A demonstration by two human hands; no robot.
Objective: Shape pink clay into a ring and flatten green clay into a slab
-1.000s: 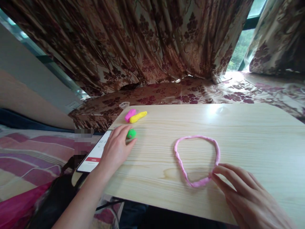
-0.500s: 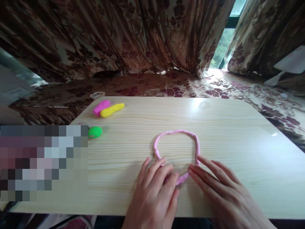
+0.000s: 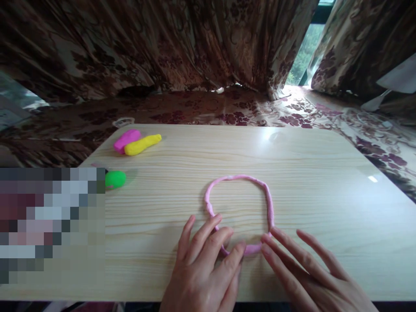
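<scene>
Clay ring, pale pink, lying near the front of a wood-grain tabletop, both hands at its near side.
Left hand wide, fingers spread over the ring's near-left arc; right hand has its fingertips at the near-right bend, outer fingers fanned; cannot tell whether they pinch it. Surface pale, smooth, glossy, window glare toward the far edge. Far left: yellow clay roll touching magenta clay lump; green clay ball nearer, beside a pixelated patch. Behind: floral cloth on a ledge, dark patterned curtain, window showing greenery.
</scene>
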